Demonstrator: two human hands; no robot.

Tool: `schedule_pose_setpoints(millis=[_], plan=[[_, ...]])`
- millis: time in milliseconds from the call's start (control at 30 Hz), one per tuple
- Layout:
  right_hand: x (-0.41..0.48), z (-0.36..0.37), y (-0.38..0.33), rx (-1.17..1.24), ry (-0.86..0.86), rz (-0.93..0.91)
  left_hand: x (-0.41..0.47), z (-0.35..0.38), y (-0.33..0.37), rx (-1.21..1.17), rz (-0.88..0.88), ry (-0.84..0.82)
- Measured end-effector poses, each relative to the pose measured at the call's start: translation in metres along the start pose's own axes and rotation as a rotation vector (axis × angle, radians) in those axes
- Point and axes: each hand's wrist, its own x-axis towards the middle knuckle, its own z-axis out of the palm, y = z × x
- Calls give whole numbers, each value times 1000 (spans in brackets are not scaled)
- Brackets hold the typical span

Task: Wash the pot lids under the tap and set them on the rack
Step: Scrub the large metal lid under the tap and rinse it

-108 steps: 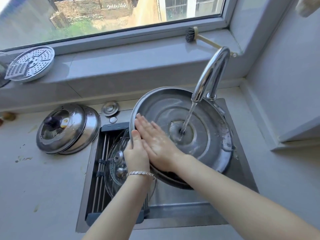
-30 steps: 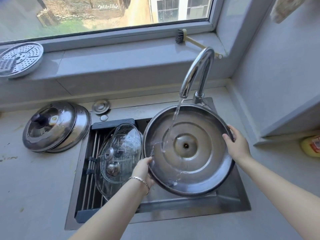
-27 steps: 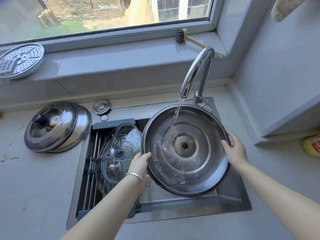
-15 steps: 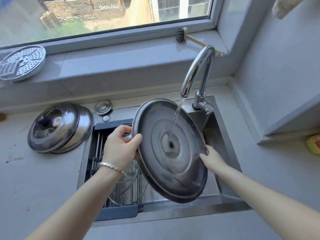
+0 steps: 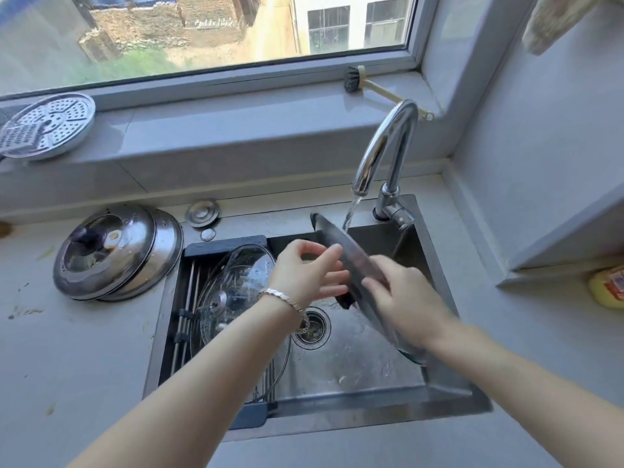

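The big lid point(image 5: 353, 256) stands almost on edge over the sink point(image 5: 337, 418), its top rim just under the tap point(image 5: 385, 146), with the stream point(image 5: 351, 211) falling on its right face. The right hand point(image 5: 405, 298) grips it low down, fingers laid over that face. The left hand point(image 5: 307, 275) is half open, its loosely bent fingers against the lid's left face, just above the dark knob point(image 5: 344, 300); it closes round nothing that can be seen.

Judged from this, the lid is mid-rinse and its weight hangs mostly on one wet hand. A slick rim could slip from that grip, and the lid would drop onto the drain point(image 5: 310, 327) or tip left onto the glass lids point(image 5: 236, 288) leaning in the rack point(image 5: 226, 246) at centre left. Those lids already fill much of the rack, so pushing a wide metal lid in beside them could knock or chip them. Water striking the tilted face may also splash past the sink edge onto the bench point(image 5: 84, 349). Two domed lids point(image 5: 114, 251) lie stacked on the bench at left, seemingly still to be washed.
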Motion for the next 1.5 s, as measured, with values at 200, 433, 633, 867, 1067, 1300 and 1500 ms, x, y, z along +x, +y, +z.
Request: schedule_pose_setpoints(millis=[200, 433, 633, 867, 1067, 1300, 1500], plan=[[29, -47, 54, 455, 296, 344, 31, -17, -61, 122, -385, 65], [28, -71, 93, 1106, 239, 705, 31, -24, -90, -205, -597, 13], [17, -25, 93, 1282, 19, 772, 35, -58, -63, -221, -303, 414], [32, 59, 84, 1196, -76, 855, 21, -88, -22, 150, 60, 700], [55, 57, 69, 1173, 2, 754, 14, -96, -31, 81, 276, 672], [69, -11, 37, 800, 228, 364, 50, -97, -68, -288, -276, 434], [68, -57, 23, 479, 230, 263, 40, -57, -81, -370, -490, 195]])
